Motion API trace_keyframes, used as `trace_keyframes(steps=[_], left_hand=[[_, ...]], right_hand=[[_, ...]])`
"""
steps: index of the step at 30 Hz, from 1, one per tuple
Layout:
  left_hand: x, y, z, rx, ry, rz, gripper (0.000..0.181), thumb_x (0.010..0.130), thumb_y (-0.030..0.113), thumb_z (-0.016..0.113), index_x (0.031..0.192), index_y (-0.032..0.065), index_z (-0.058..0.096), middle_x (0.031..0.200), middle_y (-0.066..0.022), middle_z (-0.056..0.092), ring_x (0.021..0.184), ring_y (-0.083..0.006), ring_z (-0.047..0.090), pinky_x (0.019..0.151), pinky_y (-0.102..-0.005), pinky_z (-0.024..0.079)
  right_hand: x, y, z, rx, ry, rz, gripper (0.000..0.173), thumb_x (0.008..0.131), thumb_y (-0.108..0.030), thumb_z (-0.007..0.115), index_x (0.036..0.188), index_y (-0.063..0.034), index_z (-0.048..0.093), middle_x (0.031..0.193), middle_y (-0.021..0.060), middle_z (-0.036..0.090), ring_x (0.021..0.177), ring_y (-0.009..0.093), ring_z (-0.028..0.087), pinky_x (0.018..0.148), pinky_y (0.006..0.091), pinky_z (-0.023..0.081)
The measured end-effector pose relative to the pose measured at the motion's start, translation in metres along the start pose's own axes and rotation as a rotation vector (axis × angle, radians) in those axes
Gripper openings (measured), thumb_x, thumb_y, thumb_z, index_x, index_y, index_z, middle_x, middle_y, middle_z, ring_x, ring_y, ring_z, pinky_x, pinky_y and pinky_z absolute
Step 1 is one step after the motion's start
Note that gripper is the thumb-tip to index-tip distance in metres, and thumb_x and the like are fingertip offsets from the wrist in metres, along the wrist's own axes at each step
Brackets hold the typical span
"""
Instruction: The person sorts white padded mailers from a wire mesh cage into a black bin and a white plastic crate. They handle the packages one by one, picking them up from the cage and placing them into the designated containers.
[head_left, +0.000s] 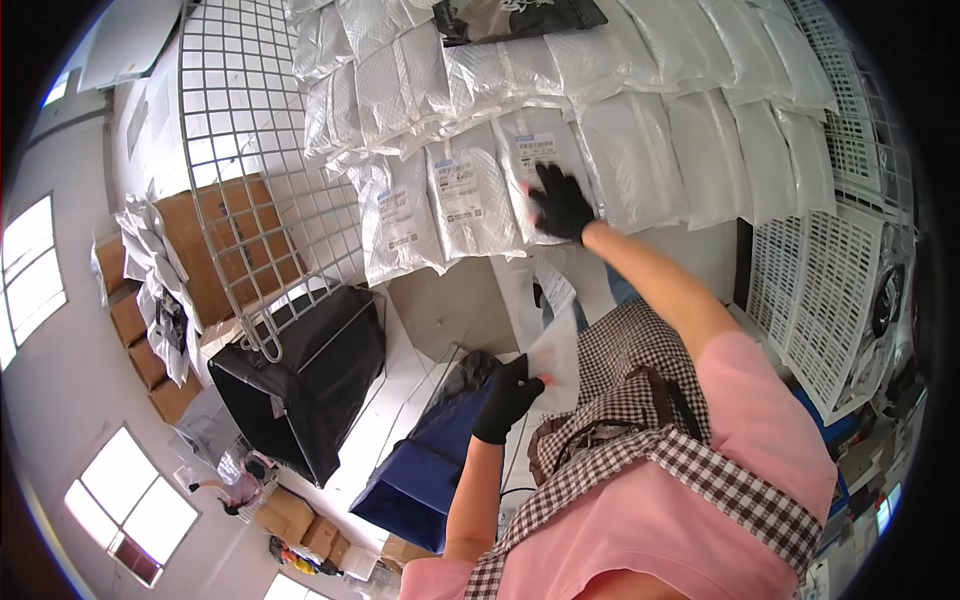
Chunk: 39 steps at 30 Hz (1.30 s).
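Observation:
My left hand (510, 401), in a black fingerless-tip glove, holds a strip of label paper (559, 367) in front of my checked apron. The strip's far end curls up, and print shows on it. My right hand (559, 204), gloved the same way, lies with fingers apart on a white plastic-wrapped packet (540, 124). A printed label (535, 150) sits on that packet, just beyond my fingertips. To its left, a second packet (491, 238) and a third packet (367, 225) also bear labels. Packets further right, such as this one (630, 157), show no label.
More white packets (502, 67) lie in overlapping rows behind, with a dark printed bag (517, 19) on top. A wire grid panel (247, 150) stands left, white plastic baskets (817, 300) right. Below are a black fabric bin (300, 382) and a blue one (420, 480). Another person (244, 484) is far left.

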<state>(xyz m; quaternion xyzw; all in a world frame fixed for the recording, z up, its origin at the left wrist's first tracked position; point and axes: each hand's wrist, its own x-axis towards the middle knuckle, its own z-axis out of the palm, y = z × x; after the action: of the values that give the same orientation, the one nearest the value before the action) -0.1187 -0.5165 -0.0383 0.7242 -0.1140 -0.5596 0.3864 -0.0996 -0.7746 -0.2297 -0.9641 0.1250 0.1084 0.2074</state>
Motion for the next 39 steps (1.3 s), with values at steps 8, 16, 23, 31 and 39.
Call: trace_keyframes(steps=[8, 16, 23, 31, 39], left_hand=[[-0.009, -0.011, 0.034, 0.074, 0.109, 0.075, 0.033, 0.076, 0.015, 0.062, 0.106, 0.0013, 0.058, 0.083, -0.0051, 0.064, 0.072, -0.01, 0.054, 0.065, -0.0263, 0.043], [0.011, 0.02, 0.042, -0.714, 0.381, -0.17, 0.029, 0.081, 0.021, 0.06, 0.095, -0.0033, 0.061, 0.083, -0.0078, 0.062, 0.072, -0.0138, 0.058, 0.062, -0.0262, 0.045], [0.014, 0.061, 0.056, -0.095, 0.195, -0.009, 0.025, 0.078, 0.017, 0.063, 0.093, -0.0024, 0.064, 0.077, -0.0036, 0.063, 0.069, -0.0081, 0.055, 0.063, -0.0246, 0.045], [0.02, 0.068, 0.049, 0.185, -0.144, 0.105, 0.036, 0.07, 0.015, 0.065, 0.102, 0.0001, 0.061, 0.076, -0.011, 0.063, 0.067, -0.0171, 0.057, 0.066, -0.0276, 0.045], [0.015, -0.1, 0.007, 0.715, -0.47, -0.176, 0.047, 0.063, 0.011, 0.058, 0.108, -0.0014, 0.052, 0.099, -0.0223, 0.058, 0.097, -0.0361, 0.054, 0.08, -0.0399, 0.044]], right_hand=[[-0.15, -0.068, -0.061, 1.632, -0.57, 0.598, 0.036, 0.082, -0.035, 0.056, 0.089, 0.0, 0.06, 0.077, 0.0055, 0.06, 0.068, 0.011, 0.056, 0.064, 0.0236, 0.045], [-0.208, -0.088, -0.105, 1.342, -0.378, 0.242, 0.061, 0.073, -0.016, 0.068, 0.124, 0.0024, 0.039, 0.112, 0.0139, 0.053, 0.097, 0.019, 0.053, 0.081, 0.0295, 0.044], [-0.169, -0.045, -0.141, 0.878, -0.169, -0.223, 0.043, 0.074, -0.022, 0.064, 0.114, -0.0087, 0.053, 0.096, 0.0144, 0.06, 0.086, 0.028, 0.058, 0.077, 0.0353, 0.045], [-0.164, 0.0, -0.152, 0.959, -0.292, -0.16, 0.017, 0.075, -0.015, 0.061, 0.085, -0.0016, 0.062, 0.075, 0.0131, 0.063, 0.07, 0.024, 0.061, 0.065, 0.0313, 0.047], [-0.102, 0.12, -0.171, -0.139, 0.616, -0.02, 0.013, 0.073, -0.013, 0.057, 0.084, -0.0069, 0.053, 0.084, 0.0102, 0.056, 0.082, 0.027, 0.056, 0.068, 0.0388, 0.047]])
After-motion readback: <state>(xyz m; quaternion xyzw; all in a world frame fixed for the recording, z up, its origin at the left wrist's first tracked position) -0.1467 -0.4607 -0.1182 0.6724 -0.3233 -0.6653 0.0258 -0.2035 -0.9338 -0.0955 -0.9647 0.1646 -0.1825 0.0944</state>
